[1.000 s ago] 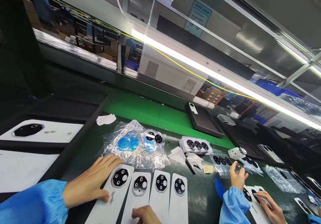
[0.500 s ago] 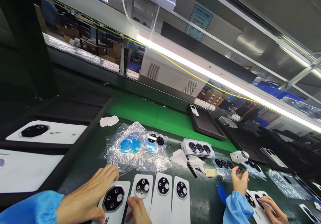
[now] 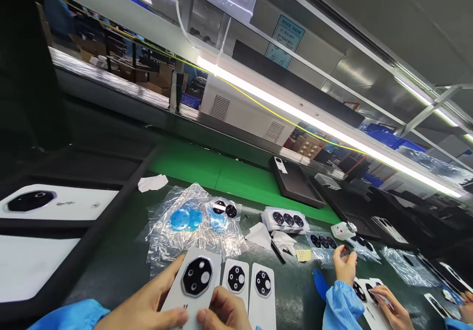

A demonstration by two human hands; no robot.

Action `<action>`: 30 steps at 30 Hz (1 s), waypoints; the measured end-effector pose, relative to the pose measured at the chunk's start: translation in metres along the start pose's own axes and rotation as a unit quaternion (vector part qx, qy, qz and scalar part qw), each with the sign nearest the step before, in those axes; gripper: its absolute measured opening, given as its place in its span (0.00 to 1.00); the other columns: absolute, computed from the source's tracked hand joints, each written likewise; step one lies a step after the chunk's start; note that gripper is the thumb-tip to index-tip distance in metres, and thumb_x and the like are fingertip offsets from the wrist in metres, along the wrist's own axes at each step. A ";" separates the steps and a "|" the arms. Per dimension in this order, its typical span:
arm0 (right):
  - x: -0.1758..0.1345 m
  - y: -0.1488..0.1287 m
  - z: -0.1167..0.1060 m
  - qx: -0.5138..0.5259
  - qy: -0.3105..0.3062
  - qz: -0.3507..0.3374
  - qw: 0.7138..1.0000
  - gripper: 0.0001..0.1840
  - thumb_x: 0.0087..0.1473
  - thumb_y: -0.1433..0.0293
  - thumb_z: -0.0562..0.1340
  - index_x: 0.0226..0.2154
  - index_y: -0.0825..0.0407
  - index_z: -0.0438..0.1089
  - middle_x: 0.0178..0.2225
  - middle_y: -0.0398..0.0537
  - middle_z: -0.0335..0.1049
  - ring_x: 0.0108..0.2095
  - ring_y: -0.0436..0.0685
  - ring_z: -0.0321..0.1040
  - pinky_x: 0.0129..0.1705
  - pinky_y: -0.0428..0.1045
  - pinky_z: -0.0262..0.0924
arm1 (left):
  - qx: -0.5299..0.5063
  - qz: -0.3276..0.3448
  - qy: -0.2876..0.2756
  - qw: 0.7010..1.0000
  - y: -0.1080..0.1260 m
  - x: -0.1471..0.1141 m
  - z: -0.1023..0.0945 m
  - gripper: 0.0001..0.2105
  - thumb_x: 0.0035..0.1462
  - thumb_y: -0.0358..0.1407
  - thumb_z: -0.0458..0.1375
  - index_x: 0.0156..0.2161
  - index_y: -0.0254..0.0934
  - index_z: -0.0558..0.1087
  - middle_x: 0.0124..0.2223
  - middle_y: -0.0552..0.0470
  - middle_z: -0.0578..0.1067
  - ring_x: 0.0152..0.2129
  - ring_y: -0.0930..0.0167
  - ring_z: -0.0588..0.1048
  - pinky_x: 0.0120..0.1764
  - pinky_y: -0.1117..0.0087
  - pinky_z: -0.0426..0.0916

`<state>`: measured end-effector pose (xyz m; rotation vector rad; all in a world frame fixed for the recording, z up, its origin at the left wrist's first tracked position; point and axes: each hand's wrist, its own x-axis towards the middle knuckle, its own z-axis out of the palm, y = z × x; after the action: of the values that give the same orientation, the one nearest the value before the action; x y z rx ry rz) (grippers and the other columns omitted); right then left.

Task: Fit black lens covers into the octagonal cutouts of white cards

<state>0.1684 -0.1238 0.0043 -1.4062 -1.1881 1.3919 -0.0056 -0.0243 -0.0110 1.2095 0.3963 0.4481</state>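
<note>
A dark green table spreads across the lower half of the frame, with a black tray along its left side. A clear plastic bag with blue discs lies left of centre. Below it, at bottom centre, two hands grip one white phone back — the left hand closed on its left edge, thumb on the front, the right hand pinching its lower right edge. Just right lie two similar backs, side by side — then, farther right, a small yellow note.
</note>
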 end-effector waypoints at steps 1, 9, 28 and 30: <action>0.003 -0.002 -0.004 0.022 0.003 -0.004 1.000 0.30 0.42 0.43 0.65 0.32 0.53 0.71 0.24 0.43 0.67 0.24 0.50 0.65 0.29 0.47 0.60 | 0.000 0.003 0.010 1.000 0.001 0.005 0.005 0.38 0.46 0.48 0.65 0.59 0.42 0.55 0.51 0.47 0.72 0.47 0.57 0.71 0.46 0.64 0.66; 0.013 -0.038 -0.064 -0.138 0.094 -0.017 0.986 0.11 0.51 0.59 0.60 0.34 0.47 0.72 0.25 0.44 0.70 0.23 0.51 0.65 0.29 0.47 0.63 | -0.110 -0.020 0.130 0.985 0.023 0.036 0.009 0.44 0.40 0.51 0.69 0.59 0.38 0.56 0.47 0.47 0.76 0.39 0.60 0.76 0.39 0.67 0.71; 0.162 -0.090 -0.102 -0.481 0.157 0.039 0.862 0.25 0.34 0.83 0.71 0.37 0.49 0.69 0.37 0.41 0.65 0.38 0.54 0.67 0.44 0.50 0.63 | 0.067 0.030 0.169 0.983 -0.009 0.054 -0.018 0.29 0.49 0.43 0.56 0.57 0.37 0.63 0.59 0.49 0.69 0.64 0.57 0.49 0.56 0.65 0.62; 0.168 -0.085 -0.105 -0.493 0.151 0.039 0.856 0.26 0.32 0.83 0.72 0.36 0.50 0.68 0.37 0.41 0.64 0.39 0.55 0.66 0.43 0.50 0.64 | 0.057 0.030 0.180 0.982 -0.014 0.055 -0.018 0.31 0.48 0.43 0.56 0.58 0.36 0.62 0.59 0.48 0.69 0.64 0.57 0.51 0.57 0.65 0.61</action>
<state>0.2576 0.0657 0.0548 -2.2723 -1.7278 0.5014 0.0331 0.0156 -0.0325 1.2550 0.7049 0.7074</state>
